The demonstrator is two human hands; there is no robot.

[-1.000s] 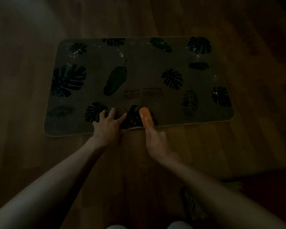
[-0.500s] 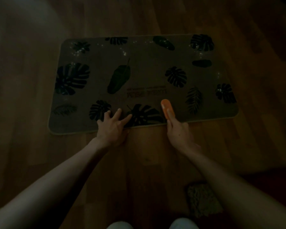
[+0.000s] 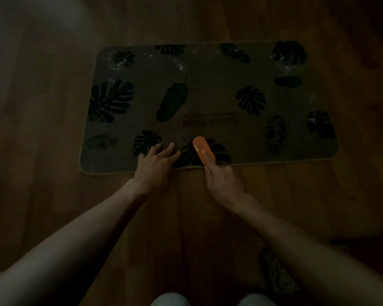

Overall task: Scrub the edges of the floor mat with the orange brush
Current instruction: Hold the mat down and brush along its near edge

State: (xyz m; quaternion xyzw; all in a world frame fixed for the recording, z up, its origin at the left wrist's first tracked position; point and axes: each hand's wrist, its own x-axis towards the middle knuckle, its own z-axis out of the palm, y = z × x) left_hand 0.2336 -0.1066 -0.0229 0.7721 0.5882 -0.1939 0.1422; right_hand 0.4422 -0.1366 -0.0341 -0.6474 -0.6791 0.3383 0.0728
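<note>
R hand (image 3: 222,181) over brush (image 3: 201,149) handle

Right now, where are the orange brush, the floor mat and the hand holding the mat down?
orange brush (image 3: 201,149): head view, middle of its orange back.
floor mat (image 3: 208,93): head view, bare patch near its centre.
left hand (image 3: 155,164): head view, back of the hand.

Single head-worn view, steeply down over the floor mat (image 3: 208,102).
</note>
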